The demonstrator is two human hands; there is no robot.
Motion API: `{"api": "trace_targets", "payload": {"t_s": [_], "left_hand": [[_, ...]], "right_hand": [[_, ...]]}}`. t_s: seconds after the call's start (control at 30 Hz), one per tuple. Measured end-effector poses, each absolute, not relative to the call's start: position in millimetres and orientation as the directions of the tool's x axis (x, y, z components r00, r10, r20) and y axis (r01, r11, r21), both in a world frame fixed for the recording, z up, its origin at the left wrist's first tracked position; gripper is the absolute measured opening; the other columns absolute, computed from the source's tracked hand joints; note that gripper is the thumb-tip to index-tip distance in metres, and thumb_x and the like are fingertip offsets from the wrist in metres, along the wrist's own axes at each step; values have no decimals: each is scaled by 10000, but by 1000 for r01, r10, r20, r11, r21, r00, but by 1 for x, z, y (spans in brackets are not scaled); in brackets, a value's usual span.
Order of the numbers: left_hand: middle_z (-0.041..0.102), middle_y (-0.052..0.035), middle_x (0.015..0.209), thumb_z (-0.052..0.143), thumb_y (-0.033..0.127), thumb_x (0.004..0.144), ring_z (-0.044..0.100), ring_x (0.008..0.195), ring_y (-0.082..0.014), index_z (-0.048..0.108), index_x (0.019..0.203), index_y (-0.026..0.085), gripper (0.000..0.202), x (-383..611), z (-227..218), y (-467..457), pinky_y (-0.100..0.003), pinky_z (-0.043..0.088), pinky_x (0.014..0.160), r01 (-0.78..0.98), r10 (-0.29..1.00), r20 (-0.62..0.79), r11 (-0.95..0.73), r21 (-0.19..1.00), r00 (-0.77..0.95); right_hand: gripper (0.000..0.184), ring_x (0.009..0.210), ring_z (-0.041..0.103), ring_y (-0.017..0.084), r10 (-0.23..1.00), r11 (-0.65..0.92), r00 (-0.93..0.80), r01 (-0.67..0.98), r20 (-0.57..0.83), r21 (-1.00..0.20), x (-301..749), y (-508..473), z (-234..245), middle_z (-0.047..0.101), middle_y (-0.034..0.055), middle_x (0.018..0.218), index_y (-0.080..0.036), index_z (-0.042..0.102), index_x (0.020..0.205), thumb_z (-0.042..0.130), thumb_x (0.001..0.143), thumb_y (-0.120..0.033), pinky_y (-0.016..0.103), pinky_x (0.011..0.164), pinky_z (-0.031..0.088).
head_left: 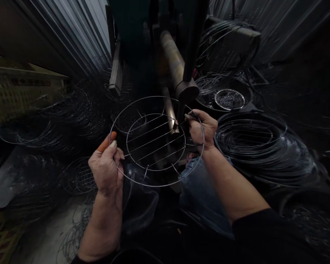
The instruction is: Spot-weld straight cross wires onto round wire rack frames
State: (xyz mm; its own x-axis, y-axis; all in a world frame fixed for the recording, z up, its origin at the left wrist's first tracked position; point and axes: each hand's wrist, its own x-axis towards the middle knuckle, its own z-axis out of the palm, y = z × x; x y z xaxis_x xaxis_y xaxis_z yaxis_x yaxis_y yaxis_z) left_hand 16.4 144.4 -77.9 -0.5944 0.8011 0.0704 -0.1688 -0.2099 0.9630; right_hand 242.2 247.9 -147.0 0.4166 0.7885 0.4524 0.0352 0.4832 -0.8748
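A round wire grid (155, 142), with an outer ring, an inner ring and several straight cross wires, is held flat in front of me. My left hand (106, 167) grips its outer ring at the left; one finger wears an orange cover. My right hand (202, 128) grips the ring at the right and pinches a short wire spoke next to the welder's electrode tip (178, 123). The grid's far right part lies between the upper electrode arm (187, 88) and the brass lower arm (171, 60).
Stacks of wire rings (253, 141) lie at the right, with a round tray of small wire pieces (229, 99) behind them. More wire grids (52, 124) are piled at the left beside a yellow crate (13, 91). My knees in jeans (198, 187) are below the grid.
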Motion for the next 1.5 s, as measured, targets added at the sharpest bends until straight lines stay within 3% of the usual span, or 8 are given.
{"api": "trace_targets", "payload": {"t_s": [0.13,0.3,0.63,1.0,1.13,1.27,1.37,1.5], "left_hand": [[391,74,395,655,157,723,404,410,-59,742,970,129,263,19,-65,144,-207,364,485,-126,831,108,-210,970,-546],[466,54,407,642,172,755,445,414,-84,744,924,167,197,23,-37,152,-237,404,495,-45,857,247,-298,953,-452],[629,10,605,691,93,702,476,371,-61,713,845,72,146,40,-1,179,-234,388,411,-59,823,399,-459,887,-405],[709,-33,925,692,69,682,479,377,-27,721,776,98,103,42,-2,181,-234,370,401,-11,787,455,-505,863,-416],[688,-11,755,694,81,669,469,372,-43,727,846,101,180,38,-6,181,-230,365,398,-3,796,413,-462,887,-442],[592,42,541,712,131,682,444,376,-58,729,884,168,207,29,-17,171,-218,350,391,10,827,354,-389,921,-437],[586,50,539,735,214,716,477,432,-73,722,938,218,223,17,-27,164,-243,429,483,19,849,318,-342,940,-421],[650,-1,655,757,271,714,572,580,-94,700,1003,133,325,-1,-35,187,-257,456,597,-45,809,317,-388,920,-495]], "right_hand": [[144,566,472,123,854,383,412,-81,319,-920,242,251,-143,535,-20,631,-168,647,642,725,637,-289,220,507,402],[179,402,347,80,895,274,421,-265,145,-924,238,254,-140,501,-32,556,-164,607,631,719,570,-289,184,330,219],[134,389,345,66,912,120,402,-444,-77,-888,231,251,-130,493,-36,535,-155,558,589,685,554,-176,158,315,188],[113,447,410,94,912,181,409,-470,-32,-864,230,253,-135,480,-40,538,-155,572,603,684,595,-162,167,368,294],[114,476,456,113,903,197,429,-456,-21,-868,229,255,-136,493,-31,550,-158,577,624,686,594,-161,177,390,336],[190,400,397,82,925,198,380,-431,22,-880,239,243,-144,556,-9,618,-148,613,677,741,571,-241,181,337,265],[271,421,428,85,945,177,326,-417,36,-892,251,216,-154,597,-2,665,-148,648,728,778,510,-240,179,355,313],[339,562,523,139,964,127,267,-426,10,-896,258,176,-159,647,42,757,-162,682,805,811,500,-237,206,446,410]]}}
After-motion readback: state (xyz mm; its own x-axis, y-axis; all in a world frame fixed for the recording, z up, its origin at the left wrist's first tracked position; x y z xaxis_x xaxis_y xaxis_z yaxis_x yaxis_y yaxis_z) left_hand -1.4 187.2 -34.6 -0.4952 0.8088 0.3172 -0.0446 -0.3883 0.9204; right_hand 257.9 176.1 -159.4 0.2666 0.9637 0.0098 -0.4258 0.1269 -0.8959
